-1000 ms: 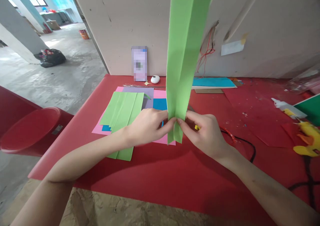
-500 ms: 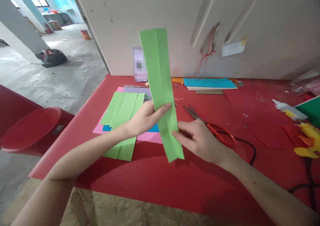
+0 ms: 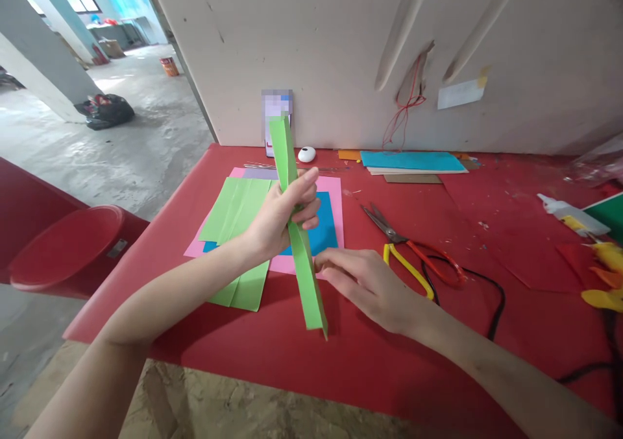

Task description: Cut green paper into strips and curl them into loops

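A green paper strip (image 3: 307, 283), creased lengthwise into a narrow angled shape, stands tilted in front of me. My left hand (image 3: 287, 215) is wrapped round its middle, thumb pointing up. At the strip's lower right edge, the curled fingers of my right hand (image 3: 363, 283) pinch the paper; their tips are partly hidden. Behind and left of the strip lie more creased green paper pieces (image 3: 238, 209), on top of a blue sheet (image 3: 326, 222) and a pink sheet (image 3: 335, 189). Scissors (image 3: 396, 235) with one red and one yellow handle lie open beyond my right hand.
On the red table (image 3: 370, 367), a phone (image 3: 268, 144) leans on the wall beside a white oval object (image 3: 306, 154). Blue paper strips (image 3: 413, 161) lie at the back. A glue bottle (image 3: 572, 215), yellow glue gun (image 3: 606, 277) and black cable (image 3: 496, 303) occupy the right.
The green strip has folded along its lengthwise creases and looks much narrower. My left hand has closed round it, and my right hand has shifted left along with its edge.
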